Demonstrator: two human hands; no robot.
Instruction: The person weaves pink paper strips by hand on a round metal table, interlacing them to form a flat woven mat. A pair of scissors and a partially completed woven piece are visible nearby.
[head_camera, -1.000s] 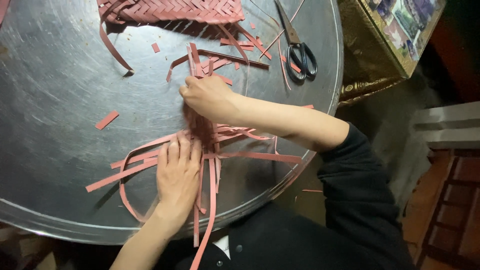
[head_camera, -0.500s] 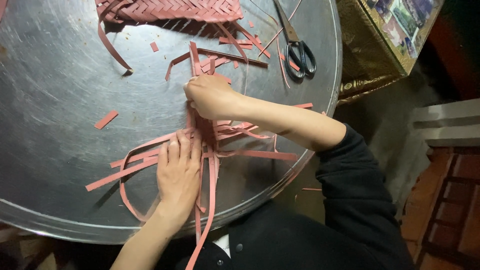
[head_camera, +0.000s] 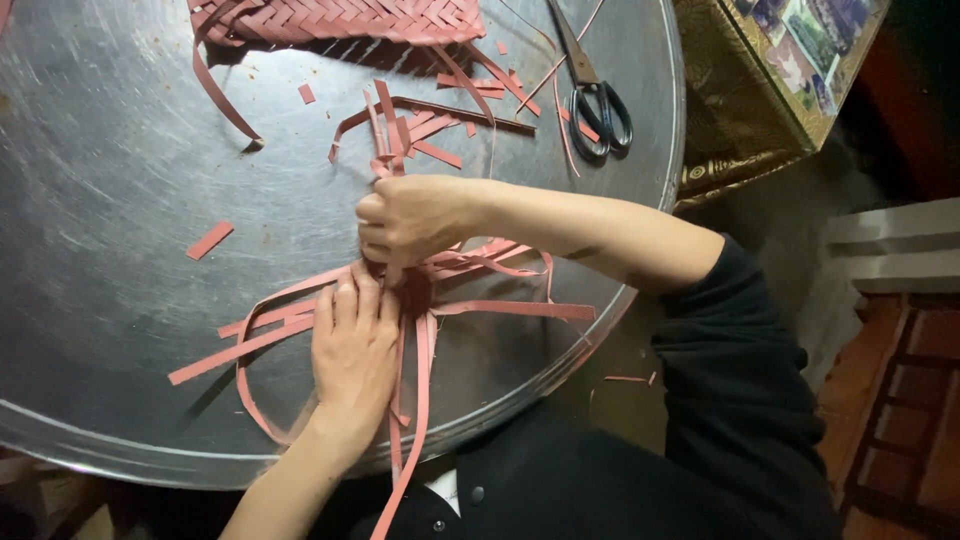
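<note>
A bundle of long flat red strips (head_camera: 510, 309) crosses near the front edge of a round metal tray table (head_camera: 120, 170), with ends fanning out left, right and over the rim. My left hand (head_camera: 352, 352) lies flat on the crossing, fingers together, pressing the strips down. My right hand (head_camera: 410, 222) reaches in from the right just above it, fingers curled and pinching strips at the crossing point. The crossing itself is hidden under both hands.
A woven red mat piece (head_camera: 340, 20) lies at the tray's far edge with a loose strip trailing from it. Black-handled scissors (head_camera: 592, 95) rest at the far right. Short red offcuts (head_camera: 210, 240) are scattered about. A gold patterned box (head_camera: 770, 90) stands beside the tray on the right.
My right hand has shifted slightly nearer, closing onto the crossing just above my left fingers. My left hand stays pressed flat on the strips.
</note>
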